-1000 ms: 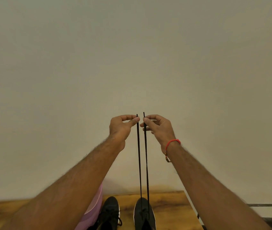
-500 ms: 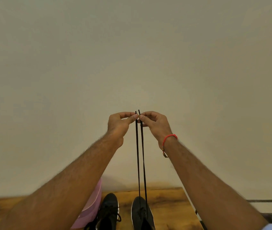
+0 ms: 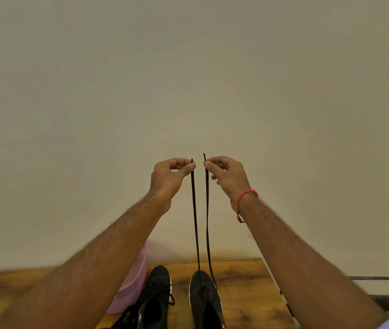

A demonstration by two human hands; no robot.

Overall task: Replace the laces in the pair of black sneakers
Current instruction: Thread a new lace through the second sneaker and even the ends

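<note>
Now | both hands raised, apart | L hand (image 3: 168, 179) & R hand (image 3: 226, 174) each pinch lace end (image 3: 194, 210)

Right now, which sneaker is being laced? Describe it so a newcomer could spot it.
On the wooden table by the wall stand two black sneakers. It is the right sneaker, nearer the table's end. Unlike the left sneaker, its lace ends rise up to both raised hands.

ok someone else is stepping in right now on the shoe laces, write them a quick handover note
Left hand pinches one lace end; right hand pinches the other lace end, both held up high with a gap between.
The lace runs down into the right sneaker on the wooden table.
Left sneaker beside it has laces in its eyelets.
Done: lace started in the right sneaker, ends raised side by side.
Left: lace up the remaining eyelets; how many is hidden.
</note>
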